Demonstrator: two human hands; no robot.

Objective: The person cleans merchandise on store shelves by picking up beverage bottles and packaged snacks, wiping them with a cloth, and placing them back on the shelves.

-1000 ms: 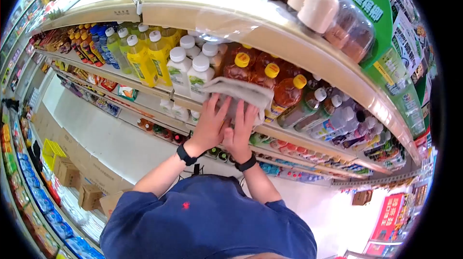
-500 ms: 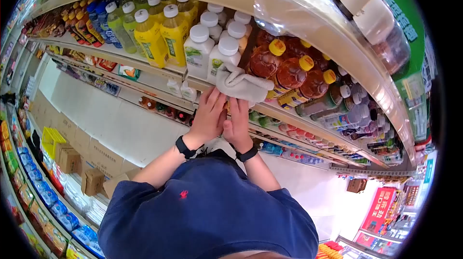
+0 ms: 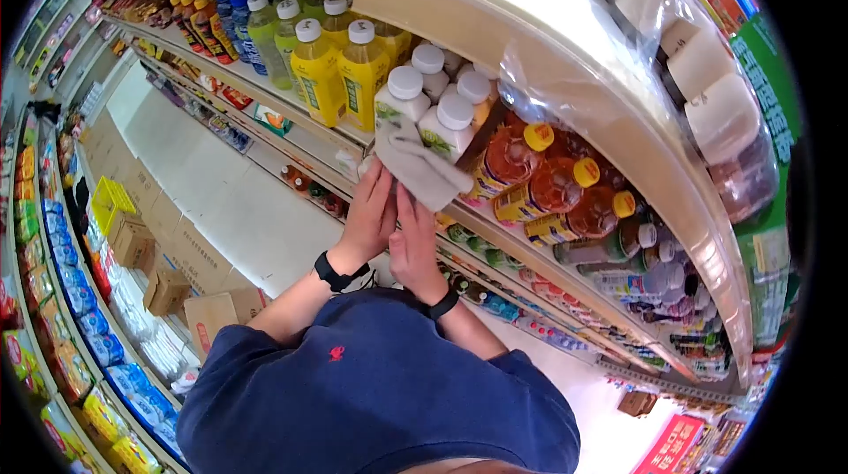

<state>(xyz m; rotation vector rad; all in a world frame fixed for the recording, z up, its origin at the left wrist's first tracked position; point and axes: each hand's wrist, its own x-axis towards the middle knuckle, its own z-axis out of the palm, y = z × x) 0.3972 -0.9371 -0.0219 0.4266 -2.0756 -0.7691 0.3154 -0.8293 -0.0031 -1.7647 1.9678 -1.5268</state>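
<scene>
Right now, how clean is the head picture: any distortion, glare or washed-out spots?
Head view: wide-angle distortion bows the upper shelf's front edge, and the corners go black; head view: glare streaks the clear plastic wrap, and the floor at lower right is nearly white; head view: the left hand, right hand and cloth are readable.

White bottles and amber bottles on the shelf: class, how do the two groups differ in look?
The white bottles look opaque; the amber bottles are see-through. The white bottles have white caps, the amber bottles yellow caps. The grey cloth partly hides the white bottles, while labels show on the amber bottles. Both groups stand capped on the same shelf.
</scene>
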